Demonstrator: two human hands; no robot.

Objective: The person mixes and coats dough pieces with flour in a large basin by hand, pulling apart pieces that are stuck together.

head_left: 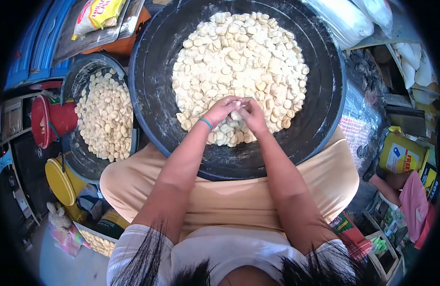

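A wide black basin (151,102) rests against my lap, holding a large heap of pale, rounded, flattened pieces (239,62) dusted with white powder. Over the near edge of the heap my two hands meet. My left hand (222,110), with a teal band at its wrist, has its fingers curled around a small pale piece (236,115). The fingers of my right hand (252,116) pinch at that same piece from the other side. Part of the piece is hidden by the fingers. Below the hands, more pieces lie in shadow.
To the left stands a smaller dark tub (73,143) with similar pieces (105,114). Near it are a red bucket (62,117) and a yellow lid (60,182). A yellow packet (98,16) lies at the upper left. Another person's arm (387,190) shows at the right, by a yellow container (403,155).
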